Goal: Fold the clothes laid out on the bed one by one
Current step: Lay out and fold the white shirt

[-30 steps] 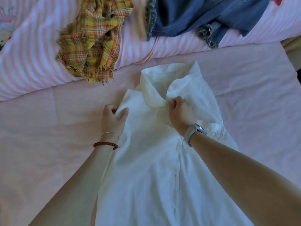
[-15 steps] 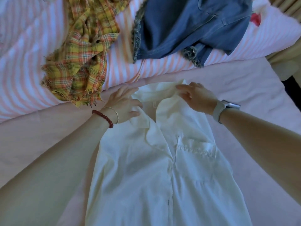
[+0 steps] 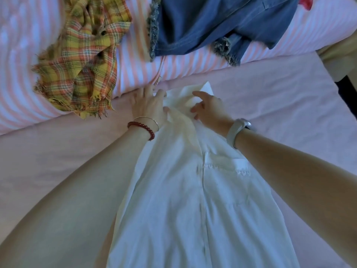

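Note:
A white button-up shirt (image 3: 193, 200) lies front up on the pink sheet (image 3: 58, 151), chest pocket to the right and collar (image 3: 183, 99) at the far end. My left hand (image 3: 148, 107) rests with straight, spread fingers on the left side of the collar, its thumb on the fabric. My right hand (image 3: 210, 109) touches the collar's right side, forefinger and thumb stretched out over the bunched cloth. Both hands sit close together, with the collar rumpled between them.
A rolled pink-and-white striped duvet (image 3: 29, 64) runs across the far side. On it lie a yellow plaid garment (image 3: 81, 70) at the left and a blue denim piece with frayed edges (image 3: 212, 26) at the right. The bed's edge (image 3: 328, 74) shows at the far right.
Both hands moved from the shirt's chest up to the collar, then drew closer together, bunching the collar between them. The view shifted slightly.

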`<action>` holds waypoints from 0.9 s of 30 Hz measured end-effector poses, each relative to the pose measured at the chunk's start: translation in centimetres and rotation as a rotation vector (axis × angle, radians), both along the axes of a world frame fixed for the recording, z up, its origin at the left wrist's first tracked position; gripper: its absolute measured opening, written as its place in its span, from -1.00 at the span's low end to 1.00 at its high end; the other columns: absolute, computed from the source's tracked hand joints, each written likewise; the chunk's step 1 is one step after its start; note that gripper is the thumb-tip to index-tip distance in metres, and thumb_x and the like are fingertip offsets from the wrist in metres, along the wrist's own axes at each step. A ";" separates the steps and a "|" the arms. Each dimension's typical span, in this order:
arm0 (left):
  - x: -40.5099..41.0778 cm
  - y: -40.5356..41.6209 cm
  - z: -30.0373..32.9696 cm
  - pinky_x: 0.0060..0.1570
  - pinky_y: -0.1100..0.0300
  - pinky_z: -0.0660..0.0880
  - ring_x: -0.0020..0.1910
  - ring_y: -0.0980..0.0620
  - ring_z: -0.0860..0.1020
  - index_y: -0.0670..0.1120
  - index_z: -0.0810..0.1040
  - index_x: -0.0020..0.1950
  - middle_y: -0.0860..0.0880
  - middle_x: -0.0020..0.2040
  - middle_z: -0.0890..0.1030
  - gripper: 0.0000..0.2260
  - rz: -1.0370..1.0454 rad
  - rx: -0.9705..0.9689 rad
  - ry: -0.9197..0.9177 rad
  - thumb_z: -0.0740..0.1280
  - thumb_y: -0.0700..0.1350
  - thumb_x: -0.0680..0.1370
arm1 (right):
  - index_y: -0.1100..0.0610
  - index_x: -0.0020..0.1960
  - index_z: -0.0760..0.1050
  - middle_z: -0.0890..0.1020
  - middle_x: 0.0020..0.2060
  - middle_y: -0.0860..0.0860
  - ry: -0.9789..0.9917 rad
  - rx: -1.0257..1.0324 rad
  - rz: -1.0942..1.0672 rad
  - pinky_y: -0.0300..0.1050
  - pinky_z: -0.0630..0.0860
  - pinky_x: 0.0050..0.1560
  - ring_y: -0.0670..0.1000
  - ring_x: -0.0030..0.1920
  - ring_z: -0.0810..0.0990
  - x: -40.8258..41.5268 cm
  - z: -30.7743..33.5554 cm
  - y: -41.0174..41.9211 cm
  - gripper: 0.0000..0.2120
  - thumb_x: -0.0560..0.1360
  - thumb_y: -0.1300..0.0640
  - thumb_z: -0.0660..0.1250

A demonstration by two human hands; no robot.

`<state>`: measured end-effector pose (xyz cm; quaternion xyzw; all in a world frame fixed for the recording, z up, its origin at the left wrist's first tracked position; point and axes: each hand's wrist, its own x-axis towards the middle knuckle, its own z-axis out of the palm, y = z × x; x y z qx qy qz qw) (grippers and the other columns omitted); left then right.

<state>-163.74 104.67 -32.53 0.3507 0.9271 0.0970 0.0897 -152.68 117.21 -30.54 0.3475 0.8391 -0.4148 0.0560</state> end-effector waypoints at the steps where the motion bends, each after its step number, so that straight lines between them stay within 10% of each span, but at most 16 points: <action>1: 0.6 0.0 0.3 0.23 -0.03 0.23 0.31 -0.13 0.28 -0.06 0.44 0.28 -0.10 0.33 0.34 -0.64 0.049 0.029 -0.025 0.31 -0.07 0.49 | 0.09 0.37 0.35 0.66 -0.07 0.10 0.064 0.089 -0.033 0.03 0.52 0.00 0.14 -0.09 0.60 1.1 0.1 -0.7 -0.59 0.53 0.26 0.11; 9: 8.8 -13.3 2.1 0.26 -0.01 0.35 0.21 -0.24 0.42 -0.31 0.44 0.26 -0.30 0.20 0.43 -0.68 0.532 0.493 -0.237 0.24 -0.32 0.51 | 0.26 0.17 0.52 0.56 -0.04 0.16 0.365 0.406 0.077 0.06 0.50 -0.08 0.16 -0.03 0.52 13.5 0.5 -13.3 -0.67 0.44 0.33 0.19; 17: 17.7 -27.7 0.6 -0.02 0.13 0.42 -0.06 -0.11 0.56 -0.17 0.61 -0.06 -0.12 -0.11 0.63 -0.88 0.811 0.191 -0.696 0.28 -0.19 0.53 | 0.14 0.30 0.46 0.49 0.28 0.16 0.013 0.452 0.446 0.40 0.16 0.29 0.20 0.33 0.42 20.8 -0.4 -24.9 -0.54 0.40 0.15 0.28; 23: 22.4 -30.8 1.7 -0.36 0.28 0.30 -0.39 0.06 0.37 -0.05 0.46 -0.35 0.06 -0.42 0.44 -0.76 0.733 0.161 -1.020 0.38 -0.10 0.50 | 0.13 0.36 0.42 0.38 0.39 0.11 -0.256 0.409 0.637 0.31 0.22 0.32 0.17 0.40 0.32 26.1 -0.2 -26.1 -0.47 0.40 0.11 0.40; 27: 22.6 -32.7 2.7 -0.37 0.28 0.32 -0.39 0.09 0.39 -0.06 0.49 -0.30 0.04 -0.38 0.45 -0.81 0.822 0.284 -0.990 0.36 -0.12 0.52 | 0.02 0.52 0.06 -0.01 0.53 0.00 -0.390 0.329 0.651 0.17 -0.17 0.45 0.06 0.52 -0.08 26.7 -0.7 -25.3 -0.46 0.57 0.06 0.11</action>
